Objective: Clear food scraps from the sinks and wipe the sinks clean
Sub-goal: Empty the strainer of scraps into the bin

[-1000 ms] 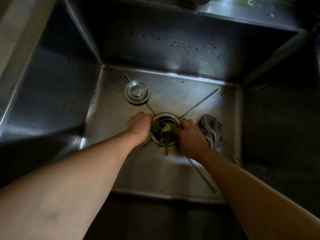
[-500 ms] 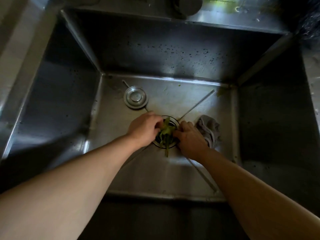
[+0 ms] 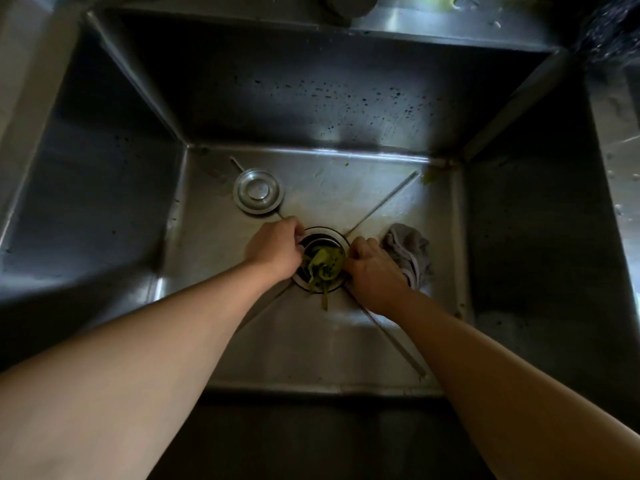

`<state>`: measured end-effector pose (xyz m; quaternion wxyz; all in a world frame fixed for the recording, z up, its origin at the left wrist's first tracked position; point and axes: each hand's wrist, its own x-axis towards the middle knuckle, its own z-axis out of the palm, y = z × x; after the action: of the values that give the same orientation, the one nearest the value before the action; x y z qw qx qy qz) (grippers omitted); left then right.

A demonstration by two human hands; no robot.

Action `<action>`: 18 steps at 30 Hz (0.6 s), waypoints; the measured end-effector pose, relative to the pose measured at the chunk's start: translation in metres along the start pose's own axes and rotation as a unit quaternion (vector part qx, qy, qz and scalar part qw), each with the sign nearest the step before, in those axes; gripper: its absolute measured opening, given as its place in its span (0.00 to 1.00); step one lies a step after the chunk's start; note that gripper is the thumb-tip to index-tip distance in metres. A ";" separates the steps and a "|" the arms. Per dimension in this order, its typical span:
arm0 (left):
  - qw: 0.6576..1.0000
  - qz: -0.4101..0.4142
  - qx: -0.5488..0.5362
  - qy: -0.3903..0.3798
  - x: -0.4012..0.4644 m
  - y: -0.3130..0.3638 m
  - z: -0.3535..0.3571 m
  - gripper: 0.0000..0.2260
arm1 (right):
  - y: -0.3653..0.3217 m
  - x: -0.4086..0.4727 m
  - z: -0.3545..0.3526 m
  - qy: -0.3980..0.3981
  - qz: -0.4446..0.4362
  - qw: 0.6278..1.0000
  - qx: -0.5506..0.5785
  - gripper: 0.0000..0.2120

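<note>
Food scraps (image 3: pixel 323 263), green, heaped in drain strainer (image 3: pixel 320 259) at sink (image 3: pixel 311 341) floor centre, one strip trailing toward viewer. Flanked closely: left hand (image 3: pixel 275 251), right hand (image 3: pixel 372 268), both curled, seemingly gripping strainer rim. Grey cloth (image 3: pixel 410 252) right of drain.

dim steel and a pale counter

light is low and uneven, with a bright patch glancing off wet metal. a pale counter (image 3: pixel 20 64) runs along the left edge. at the far side a steel ledge (image 3: pixel 433 19) carries droplets, and a dark round fitting (image 3: pixel 348 3) stands on it.
</note>
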<state>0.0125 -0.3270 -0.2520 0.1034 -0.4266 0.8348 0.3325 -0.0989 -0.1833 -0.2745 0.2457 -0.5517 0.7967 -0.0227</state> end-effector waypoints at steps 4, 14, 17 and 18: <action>0.999 -0.034 0.007 -0.031 0.008 0.003 0.006 0.08 | 0.001 0.000 0.001 0.001 -0.004 1.000 -0.005 0.15; 0.995 -0.092 0.016 -0.016 0.019 0.010 0.016 0.10 | 0.001 -0.001 0.004 0.017 0.021 0.999 0.023 0.14; 0.996 -0.089 0.011 -0.019 0.019 0.009 0.017 0.10 | 0.001 0.000 0.005 0.015 0.054 0.997 0.053 0.14; 0.996 -0.087 0.009 -0.019 0.018 0.009 0.016 0.09 | 0.001 0.002 0.005 0.017 0.065 0.996 0.066 0.13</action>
<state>-0.0073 -0.3241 -0.2682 0.1512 -0.4900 0.7955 0.3228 -0.0981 -0.1833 -0.2796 0.2695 -0.4809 0.8315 -0.0688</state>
